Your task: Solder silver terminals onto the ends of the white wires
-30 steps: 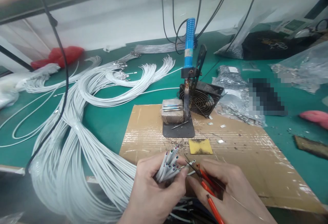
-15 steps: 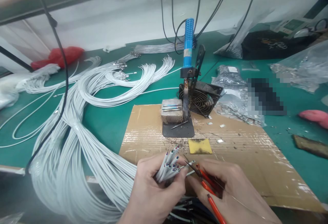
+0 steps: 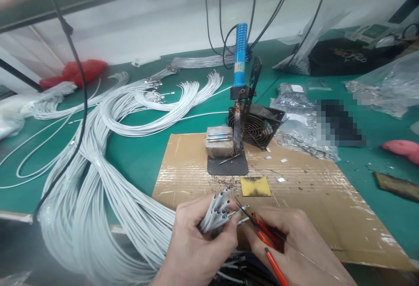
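My left hand [image 3: 203,238] is closed around a bundle of white cables [image 3: 214,216], their cut ends pointing up with small coloured wire tips showing. My right hand [image 3: 291,238] is closed on an orange-handled tool [image 3: 265,237] with thin, dark, pointed tips. Those tips reach toward a cable end beside my left thumb, where a small metal connector [image 3: 244,208] shows. Whether they touch it, I cannot tell. A thin wire [image 3: 310,257] runs across the back of my right hand. Below my hands, more dark and white cable ends are partly hidden.
A blue-handled soldering iron [image 3: 240,55] stands upright on a dark base behind a yellow sponge [image 3: 255,187]. Next to it is a black fan [image 3: 262,124]. Large bundles of white cables [image 3: 131,216] spread leftward. Bags of metal parts [image 3: 294,120] lie right. Cardboard [image 3: 314,216] covers the bench front.
My hands are almost still. The cable bundle and the tool's tips have shifted only very slightly.
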`<state>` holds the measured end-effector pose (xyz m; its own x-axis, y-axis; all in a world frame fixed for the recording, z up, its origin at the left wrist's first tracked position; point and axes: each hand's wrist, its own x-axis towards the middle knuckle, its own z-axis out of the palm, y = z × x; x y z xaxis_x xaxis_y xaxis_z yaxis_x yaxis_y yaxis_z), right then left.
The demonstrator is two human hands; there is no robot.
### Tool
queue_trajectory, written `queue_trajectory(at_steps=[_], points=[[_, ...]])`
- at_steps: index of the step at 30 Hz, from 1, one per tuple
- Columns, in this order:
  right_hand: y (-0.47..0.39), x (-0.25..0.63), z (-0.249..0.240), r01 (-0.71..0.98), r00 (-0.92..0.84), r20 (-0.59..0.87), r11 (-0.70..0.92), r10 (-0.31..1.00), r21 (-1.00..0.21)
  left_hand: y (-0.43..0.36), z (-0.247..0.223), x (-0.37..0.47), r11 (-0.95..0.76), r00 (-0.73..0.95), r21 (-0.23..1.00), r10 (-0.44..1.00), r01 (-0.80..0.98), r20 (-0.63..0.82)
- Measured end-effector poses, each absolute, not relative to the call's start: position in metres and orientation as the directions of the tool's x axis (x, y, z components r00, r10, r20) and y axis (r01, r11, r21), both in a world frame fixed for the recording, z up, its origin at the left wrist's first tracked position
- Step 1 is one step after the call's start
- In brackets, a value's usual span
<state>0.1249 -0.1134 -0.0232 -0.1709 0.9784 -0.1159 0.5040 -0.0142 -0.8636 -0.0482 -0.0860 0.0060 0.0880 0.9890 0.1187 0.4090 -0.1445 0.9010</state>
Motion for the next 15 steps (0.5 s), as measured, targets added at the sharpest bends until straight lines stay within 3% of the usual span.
queue_trajectory(at_steps=[8, 15], points=[[-0.116, 0.125, -0.03, 0.568, -0.159, -0.115, -0.005, 0.98, -0.823, -0.086, 0.006, -0.048, -0.165, 0.149, 0.899, 0.982, 0.406, 0.113], [-0.112, 0.126, -0.031, 0.627, -0.11, -0.007, 0.064, 0.994, -0.776, -0.088, -0.005, -0.055, -0.34, 0.247, 0.808, 0.937, 0.481, 0.247]])
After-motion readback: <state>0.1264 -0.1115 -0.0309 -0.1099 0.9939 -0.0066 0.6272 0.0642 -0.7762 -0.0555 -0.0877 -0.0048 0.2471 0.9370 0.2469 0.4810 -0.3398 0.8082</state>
